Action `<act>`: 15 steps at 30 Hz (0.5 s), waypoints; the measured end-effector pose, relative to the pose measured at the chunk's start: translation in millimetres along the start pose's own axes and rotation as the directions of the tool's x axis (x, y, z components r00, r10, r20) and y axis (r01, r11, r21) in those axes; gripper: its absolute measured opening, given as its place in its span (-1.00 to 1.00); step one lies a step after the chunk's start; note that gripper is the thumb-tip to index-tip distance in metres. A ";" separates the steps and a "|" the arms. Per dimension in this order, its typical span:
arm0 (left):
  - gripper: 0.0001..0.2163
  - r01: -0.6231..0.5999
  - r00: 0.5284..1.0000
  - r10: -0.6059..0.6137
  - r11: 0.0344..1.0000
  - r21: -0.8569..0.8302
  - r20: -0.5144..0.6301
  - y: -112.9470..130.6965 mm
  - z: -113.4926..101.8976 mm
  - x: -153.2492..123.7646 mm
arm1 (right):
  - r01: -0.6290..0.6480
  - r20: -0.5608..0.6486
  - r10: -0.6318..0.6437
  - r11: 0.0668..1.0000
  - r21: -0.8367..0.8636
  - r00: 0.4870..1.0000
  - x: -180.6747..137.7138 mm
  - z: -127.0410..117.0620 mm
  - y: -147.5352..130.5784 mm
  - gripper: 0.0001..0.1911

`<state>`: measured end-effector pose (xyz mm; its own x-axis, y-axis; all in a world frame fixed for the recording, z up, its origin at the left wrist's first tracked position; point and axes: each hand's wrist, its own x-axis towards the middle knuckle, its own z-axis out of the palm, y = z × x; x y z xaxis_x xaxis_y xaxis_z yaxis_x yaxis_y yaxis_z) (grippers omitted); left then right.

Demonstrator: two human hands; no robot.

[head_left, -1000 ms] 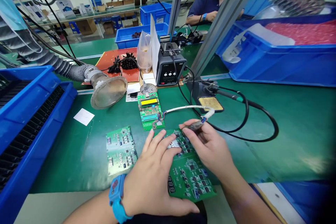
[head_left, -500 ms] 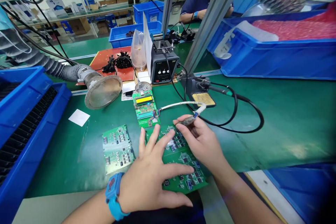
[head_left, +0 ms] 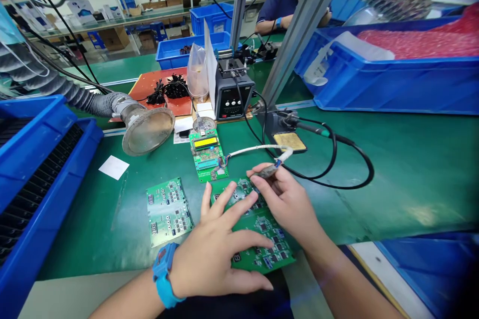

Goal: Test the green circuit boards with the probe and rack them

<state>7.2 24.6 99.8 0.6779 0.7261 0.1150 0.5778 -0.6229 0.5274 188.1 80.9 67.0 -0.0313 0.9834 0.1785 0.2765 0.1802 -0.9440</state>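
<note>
My left hand (head_left: 220, 251) lies with its fingers spread across a green circuit board panel (head_left: 256, 222), covering much of its left side. At the panel's top right, my right hand (head_left: 290, 202) pinches a worn grey probe head (head_left: 268, 172) wired to a white cable (head_left: 254, 148). Whether its tip touches the board is hidden behind my fingers. That cable runs to a small green tester board (head_left: 204, 164) with a lit yellow display (head_left: 205, 142), just beyond the panel. Left of my left hand rests another circuit board panel (head_left: 170, 214).
A soldering station (head_left: 234, 97) and an iron in its stand (head_left: 310, 128) are behind; the iron's black cord loops right. A fume extractor hood (head_left: 147, 130) hangs left. Blue bins (head_left: 396, 84) flank both sides. A white paper (head_left: 114, 167) lies left. A co-worker (head_left: 277, 10) sits across.
My left hand's fingers have shifted slightly to the right over the panel. The right hand keeps its pinch on the probe head in nearly the same place.
</note>
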 end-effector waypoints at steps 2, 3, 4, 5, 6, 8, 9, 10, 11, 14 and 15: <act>-0.61 0.005 1.000 -0.005 1.000 -0.004 -0.002 -0.3 -0.6 0.5 | -0.004 -0.003 0.004 1.000 0.003 1.000 0.3 0.2 0.3 -0.78; -0.65 0.003 1.000 -0.003 1.000 -0.006 0.002 -0.4 -1.0 0.8 | -0.006 -0.003 0.006 1.000 0.006 1.000 0.4 0.3 0.4 -0.78; -0.71 0.000 1.000 0.001 1.000 -0.011 0.006 -0.5 -1.2 1.2 | -0.008 -0.003 0.008 1.000 0.009 1.000 0.6 0.3 0.3 -0.78; -0.75 -0.004 1.000 0.004 1.000 -0.016 0.010 -0.7 -1.2 1.4 | -0.010 -0.002 0.010 1.000 0.010 1.000 0.7 0.2 0.2 -0.78; -0.78 -0.007 1.000 0.007 1.000 -0.021 0.011 -0.8 -1.0 1.4 | -0.013 0.000 0.013 1.000 0.009 1.000 0.8 0.1 0.1 -0.78; -0.81 -0.012 1.000 0.012 0.999 -0.032 -0.003 -1.3 -0.1 0.7 | -0.018 -0.002 0.018 1.000 0.002 1.000 0.9 -0.3 -0.3 -0.78; -0.81 -0.014 1.000 0.014 0.999 -0.036 -0.015 -1.5 0.5 0.1 | -0.019 -0.004 0.019 1.000 -0.002 1.000 0.9 -0.6 -0.5 -0.79; -0.82 -0.017 1.000 0.016 0.999 -0.039 -0.025 -1.6 1.1 -0.5 | -0.019 -0.007 0.019 1.000 -0.006 1.000 0.7 -0.9 -0.7 -0.79; -0.83 -0.021 0.999 0.019 0.999 -0.042 -0.032 -1.7 1.6 -1.2 | -0.018 -0.009 0.018 1.000 -0.010 1.000 0.5 -1.2 -0.8 -0.79; -0.75 -0.005 0.999 0.003 0.999 -0.044 -0.039 -1.7 2.4 -2.6 | -0.011 -0.011 0.011 1.000 -0.019 1.000 -0.4 -1.4 -0.9 -0.77; -0.69 0.006 0.999 -0.007 0.999 -0.043 -0.039 -1.7 2.4 -2.7 | -0.008 -0.013 0.008 1.000 -0.020 1.000 -0.5 -1.1 -0.9 -0.77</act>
<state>5.4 22.9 96.6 0.6554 0.7415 0.1440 0.5615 -0.6058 0.5637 189.0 80.3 68.1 -0.0165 0.9845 0.1744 0.2961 0.1714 -0.9397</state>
